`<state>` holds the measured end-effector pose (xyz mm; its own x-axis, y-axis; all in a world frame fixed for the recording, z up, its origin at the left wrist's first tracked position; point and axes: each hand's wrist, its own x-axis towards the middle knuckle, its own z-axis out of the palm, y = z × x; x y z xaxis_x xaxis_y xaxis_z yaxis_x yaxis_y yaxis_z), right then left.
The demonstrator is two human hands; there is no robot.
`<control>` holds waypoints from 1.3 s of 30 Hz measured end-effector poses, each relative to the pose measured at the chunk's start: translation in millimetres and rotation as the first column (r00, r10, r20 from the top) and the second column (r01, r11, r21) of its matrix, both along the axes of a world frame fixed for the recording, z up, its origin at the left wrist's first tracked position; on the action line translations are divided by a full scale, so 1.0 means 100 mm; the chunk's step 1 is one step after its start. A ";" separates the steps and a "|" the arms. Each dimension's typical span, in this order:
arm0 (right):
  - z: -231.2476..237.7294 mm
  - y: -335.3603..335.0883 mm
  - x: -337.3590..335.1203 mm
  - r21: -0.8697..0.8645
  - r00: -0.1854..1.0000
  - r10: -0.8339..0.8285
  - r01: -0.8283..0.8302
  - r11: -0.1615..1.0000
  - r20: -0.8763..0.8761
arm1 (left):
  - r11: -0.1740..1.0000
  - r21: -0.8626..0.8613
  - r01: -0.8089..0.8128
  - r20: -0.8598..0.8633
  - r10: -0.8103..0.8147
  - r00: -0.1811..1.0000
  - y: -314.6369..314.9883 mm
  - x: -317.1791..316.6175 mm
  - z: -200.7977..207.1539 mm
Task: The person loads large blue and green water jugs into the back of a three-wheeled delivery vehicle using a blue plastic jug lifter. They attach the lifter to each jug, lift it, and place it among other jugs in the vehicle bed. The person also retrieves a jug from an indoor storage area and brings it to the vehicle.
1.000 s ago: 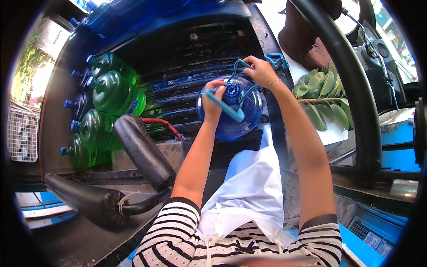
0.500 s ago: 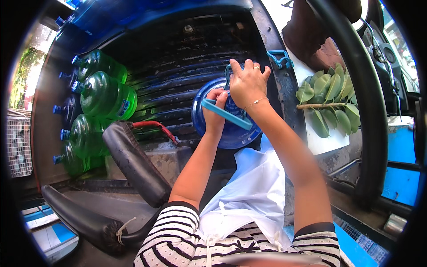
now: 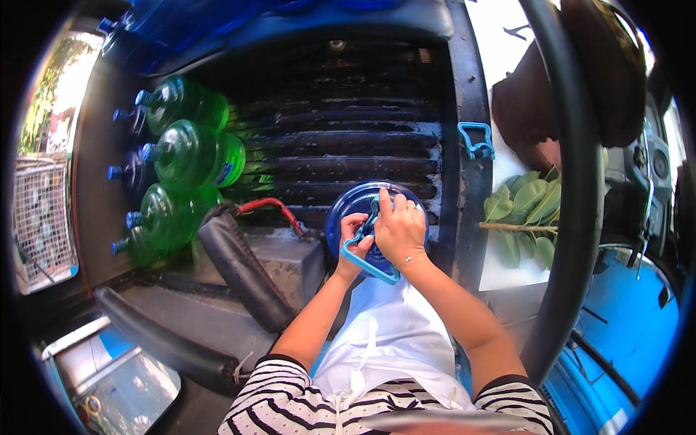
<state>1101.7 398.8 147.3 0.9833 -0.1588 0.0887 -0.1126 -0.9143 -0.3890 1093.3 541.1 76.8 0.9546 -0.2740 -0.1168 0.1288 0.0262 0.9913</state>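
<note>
In the head view, a big round blue bottle (image 3: 357, 198) stands on the black ridged floor (image 3: 326, 138), near its front edge and close to the person's white apron (image 3: 391, 341). A light blue handle (image 3: 370, 268) is at the top of the bottle, and its loop sticks out toward the person. The left hand (image 3: 354, 243) grips the handle, with its fingers curled. The right hand (image 3: 401, 230) is over the top of the bottle, palm down, with one finger pointing out. It hides what is under it, so I cannot tell if it grips anything. Another blue handle (image 3: 480, 151) sits on the black ledge (image 3: 470, 80) to the right. Green bottles (image 3: 190, 156) lie on their sides at the left. A leafy branch (image 3: 528, 205) rests on something white at the right.
</note>
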 end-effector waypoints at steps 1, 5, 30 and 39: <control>0.01 0.00 0.00 -0.006 1.000 0.005 -0.005 1.000 -0.011 | 0.999 -0.017 0.037 -0.052 -0.038 0.998 0.03 0.00 0.02; -0.05 0.05 -0.01 -0.072 1.000 0.019 -0.018 0.997 0.016 | 0.976 -0.078 0.202 -0.229 -0.215 0.949 0.17 0.10 0.03; 0.37 -0.01 0.21 0.532 0.157 0.513 0.367 0.763 -0.844 | 0.264 0.747 0.610 -0.054 -0.891 0.452 0.06 0.99 1.10; 0.41 0.08 0.16 0.497 0.450 0.356 0.249 0.831 -0.819 | 0.069 0.677 0.733 -0.286 -0.893 0.348 -0.06 1.04 1.05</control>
<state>1117.4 407.0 188.6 0.4786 0.1801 -0.8594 -0.6116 -0.6338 -0.4735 1197.1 534.6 181.4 0.1993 -0.8194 -0.5374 -0.5156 -0.5540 0.6536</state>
